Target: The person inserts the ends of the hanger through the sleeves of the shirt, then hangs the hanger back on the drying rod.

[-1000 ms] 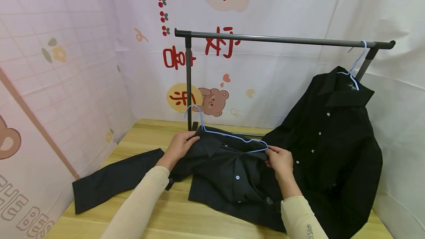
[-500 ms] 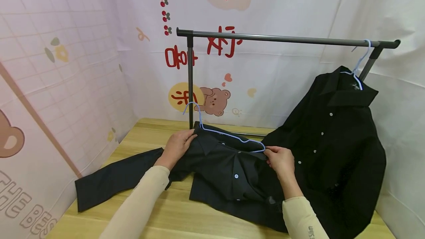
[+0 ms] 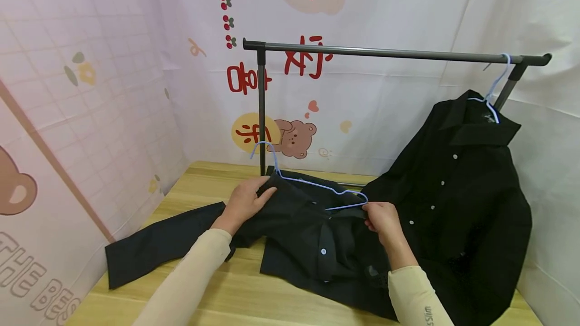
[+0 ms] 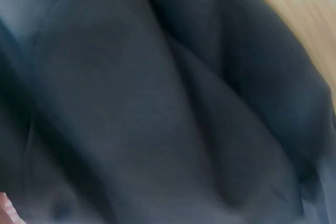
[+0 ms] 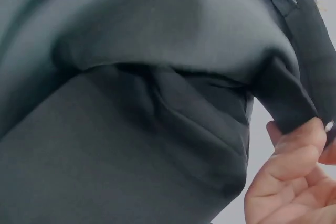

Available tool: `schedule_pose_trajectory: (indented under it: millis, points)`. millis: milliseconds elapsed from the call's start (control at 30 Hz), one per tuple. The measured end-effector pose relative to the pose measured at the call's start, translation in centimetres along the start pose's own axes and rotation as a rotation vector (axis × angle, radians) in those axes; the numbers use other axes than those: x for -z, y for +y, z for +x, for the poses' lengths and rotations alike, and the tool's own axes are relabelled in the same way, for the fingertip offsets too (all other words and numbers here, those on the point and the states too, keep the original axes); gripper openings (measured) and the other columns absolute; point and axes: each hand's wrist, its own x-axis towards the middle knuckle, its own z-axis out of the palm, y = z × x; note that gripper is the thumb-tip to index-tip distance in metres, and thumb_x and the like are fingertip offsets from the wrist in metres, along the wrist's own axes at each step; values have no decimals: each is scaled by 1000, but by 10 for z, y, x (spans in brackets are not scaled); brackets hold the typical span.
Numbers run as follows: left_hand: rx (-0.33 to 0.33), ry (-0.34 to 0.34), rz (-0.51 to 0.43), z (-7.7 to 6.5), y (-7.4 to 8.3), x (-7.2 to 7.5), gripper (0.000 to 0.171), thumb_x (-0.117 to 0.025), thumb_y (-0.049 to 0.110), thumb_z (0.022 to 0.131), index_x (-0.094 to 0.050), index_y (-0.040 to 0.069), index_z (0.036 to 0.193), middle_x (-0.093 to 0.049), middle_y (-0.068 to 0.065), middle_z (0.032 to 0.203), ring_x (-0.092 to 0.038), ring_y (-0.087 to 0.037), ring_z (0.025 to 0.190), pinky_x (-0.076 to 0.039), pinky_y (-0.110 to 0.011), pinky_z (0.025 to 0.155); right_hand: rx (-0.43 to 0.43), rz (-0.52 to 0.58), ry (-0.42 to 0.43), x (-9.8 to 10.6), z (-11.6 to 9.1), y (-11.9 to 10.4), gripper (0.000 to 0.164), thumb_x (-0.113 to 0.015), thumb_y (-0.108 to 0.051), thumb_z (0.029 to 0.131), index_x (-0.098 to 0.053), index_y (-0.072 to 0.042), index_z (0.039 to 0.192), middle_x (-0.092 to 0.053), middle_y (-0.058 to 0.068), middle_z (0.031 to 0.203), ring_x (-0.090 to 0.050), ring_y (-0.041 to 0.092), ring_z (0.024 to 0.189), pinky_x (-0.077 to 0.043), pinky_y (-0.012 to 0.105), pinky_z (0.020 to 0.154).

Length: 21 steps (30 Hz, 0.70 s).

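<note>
A black button-up shirt (image 3: 294,230) lies partly raised off the wooden table, one sleeve stretched out to the left. Inside its collar opening sits a light blue hanger (image 3: 312,182), its hook poking out at the upper left. My left hand (image 3: 244,200) grips the shirt at the collar and shoulder, thumb on top of the cloth. At the right end of the hanger, my right hand (image 3: 382,220) pinches the shirt's front edge; the right wrist view shows the fingertips (image 5: 310,135) on that cloth. Blurred black fabric (image 4: 131,98) fills most of the left wrist view.
Behind the shirt stands a dark metal rack (image 3: 362,52). A second black shirt (image 3: 471,190) hangs from its right end on another blue hanger (image 3: 496,84), next to my right arm. The wooden table (image 3: 254,291) meets printed cloth backdrops at the back and left.
The hanger's right end has shifted slightly, and more of its lower bar shows over the shirt's front. Both hands keep their hold. The whole head view has drifted a little.
</note>
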Motion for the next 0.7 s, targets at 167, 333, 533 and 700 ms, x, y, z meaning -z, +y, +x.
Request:
schedule_pose_trajectory:
  millis: [167,333,533,700]
  points:
    - [-31,16,-15,0,4,-3,23,-60,33,100,-71,16,112,-72,-2,103,-69,-21,92,-54,-41,82,23,-119,112,0,2,5,28,-52,-14,96,-70,4,106,-56,5,69,-55,16,59,-45,28,56]
    - [-287,143,222,-3,-2,-7,9,-70,22,94,-67,14,93,-62,1,73,-64,-16,65,-52,-32,58,143,-258,242,-1,0,7,31,-51,-17,98,-73,1,112,-66,13,77,-61,28,75,-46,38,64]
    - [-191,173,206,4,20,-10,12,-66,21,97,-66,10,96,-62,-3,77,-64,-20,69,-52,-35,59,530,-409,454,-27,-16,-5,26,-56,-11,91,-76,-1,104,-72,17,85,-65,40,79,-49,53,73]
    - [33,119,75,13,43,-12,24,-65,22,98,-54,13,79,-46,1,65,-50,-18,58,-39,-33,55,917,-579,340,-75,-41,-5,22,-70,-8,89,-73,-1,110,-73,15,94,-70,31,77,-55,47,67]
